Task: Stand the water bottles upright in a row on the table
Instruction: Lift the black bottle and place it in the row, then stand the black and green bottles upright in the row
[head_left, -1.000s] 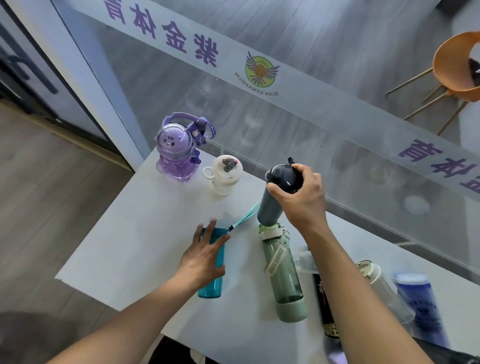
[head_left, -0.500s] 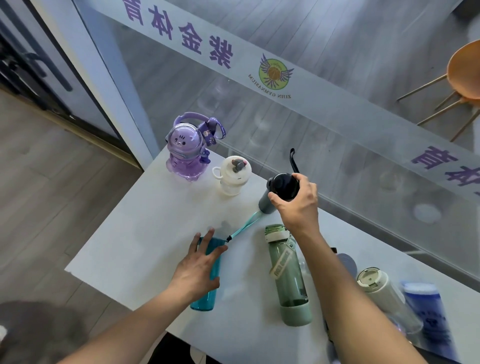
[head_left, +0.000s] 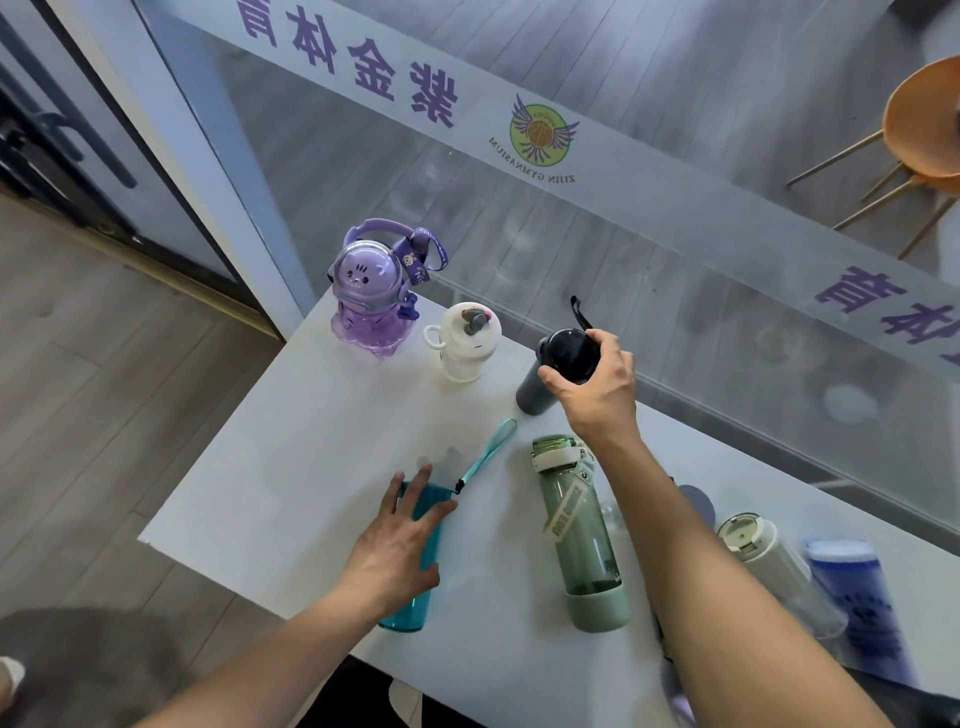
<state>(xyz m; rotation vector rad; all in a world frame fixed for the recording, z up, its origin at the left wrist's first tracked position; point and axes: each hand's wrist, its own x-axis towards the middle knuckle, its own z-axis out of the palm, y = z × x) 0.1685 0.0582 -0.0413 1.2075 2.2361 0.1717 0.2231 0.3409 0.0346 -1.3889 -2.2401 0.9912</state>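
Note:
A purple bear-shaped bottle (head_left: 366, 301) and a small white bottle (head_left: 465, 343) stand upright along the back of the white table (head_left: 291, 467). To their right my right hand (head_left: 597, 387) grips the lid of a dark grey bottle (head_left: 535, 384), which stands upright on the table. My left hand (head_left: 400, 540) rests flat on a teal bottle (head_left: 415, 597) lying on its side, its teal strap (head_left: 488, 452) stretched out. A green bottle (head_left: 582, 535), a white bottle (head_left: 769, 561) and a blue bottle (head_left: 857, 597) lie on their sides at the right.
A glass wall with a printed band (head_left: 571, 171) runs right behind the table. An orange chair (head_left: 919, 135) stands beyond the glass at the far right. The table's front edge is close to my body, with wooden floor to the left.
My right hand has carried the dark grey bottle back toward the glass and set it upright beside the white bottle. My left hand stays on the teal bottle.

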